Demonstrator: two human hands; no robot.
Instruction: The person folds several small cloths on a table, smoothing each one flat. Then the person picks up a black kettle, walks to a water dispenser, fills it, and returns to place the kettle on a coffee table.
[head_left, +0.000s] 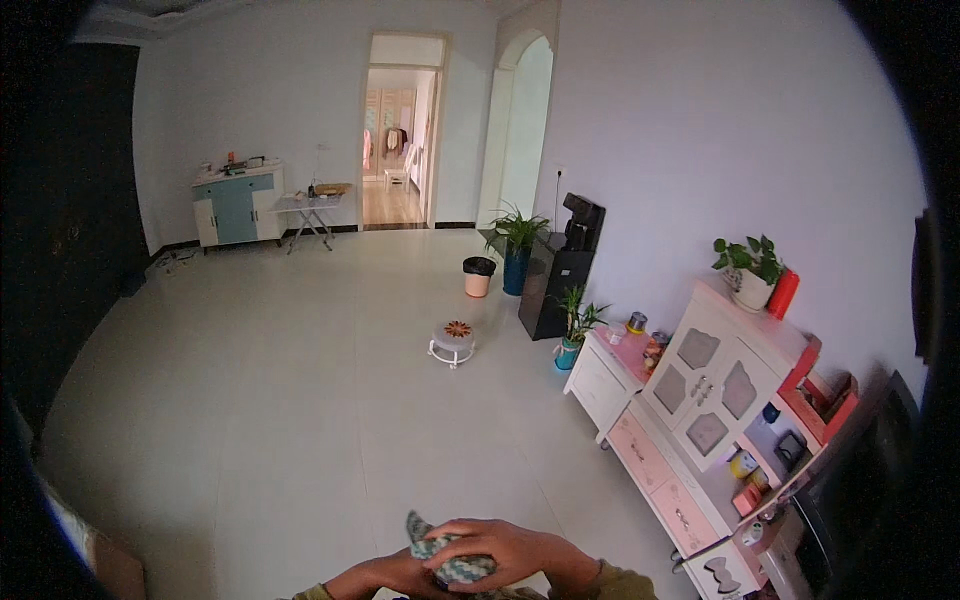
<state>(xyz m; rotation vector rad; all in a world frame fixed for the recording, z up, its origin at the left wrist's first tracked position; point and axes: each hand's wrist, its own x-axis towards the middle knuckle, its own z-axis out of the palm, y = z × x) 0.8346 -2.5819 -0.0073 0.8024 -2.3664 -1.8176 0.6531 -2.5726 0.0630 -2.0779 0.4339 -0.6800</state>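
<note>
Close to my body, at the bottom of the head view, a bunched cloth (468, 570) with a green-and-white checked pattern is gathered between my hands. My right hand (515, 550) lies over it from the right, its fingers curled round the fabric. From the left, my left hand (402, 573) closes on the cloth's lower side; most of its fingers are hidden behind the fabric and the right hand. One corner of the cloth sticks up above the left hand. Olive sleeves cover both forearms.
A round stool (453, 342) stands on the pale tiled floor (300, 400) ahead. Beyond it are a waste bin (478, 278), potted plants and a black speaker (548, 290). A pink-and-white cabinet (690, 440) runs along the right wall. A folding table (308, 205) stands far left.
</note>
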